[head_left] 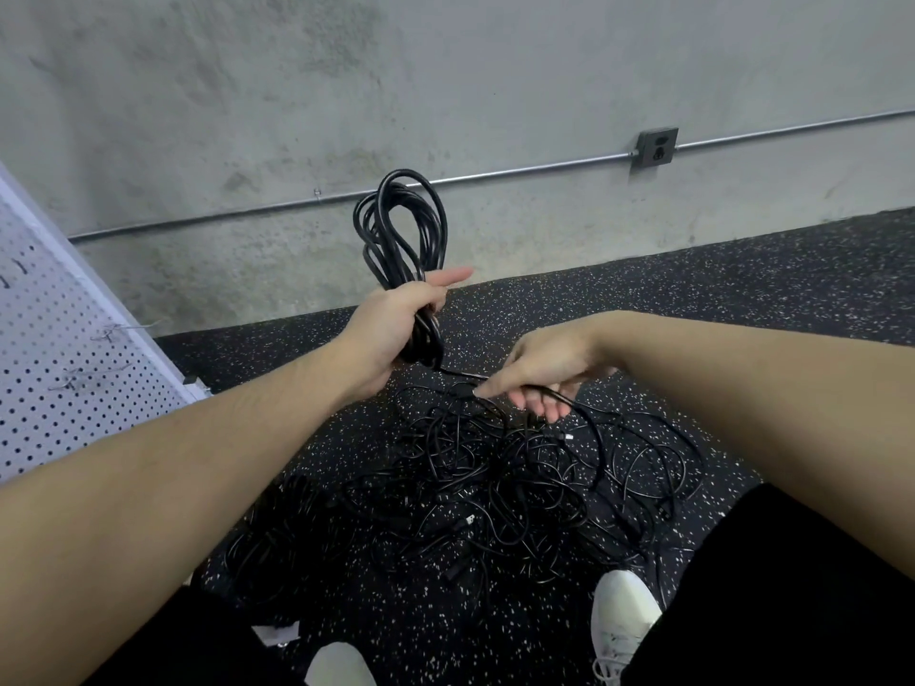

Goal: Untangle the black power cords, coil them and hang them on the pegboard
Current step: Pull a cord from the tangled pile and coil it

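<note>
Black power cords [475, 487] lie in a loose tangle on the speckled black floor [742, 299], below both hands and between the person's knees. One coiled cord [401, 225] is up off the floor: the left hand [396, 329] grips its gathered lower part, fingers curled round the bundle with the forefinger sticking out straight, and the loops stand up above the fist in front of the concrete wall [247, 91]. From the bottom of that bundle a single strand runs down and to the right, straight into the right hand [539, 373], which holds it just beside the left one. The right thumb and forefinger pinch the strand, while the other fingers hang loosely under it. Past that hand the strand drops into the tangle. A white pegboard [59, 349] with metal hooks [114, 331] stands at the far left, well apart from the coil. White shoes [624, 621] show at the bottom edge, near the tangle.
</note>
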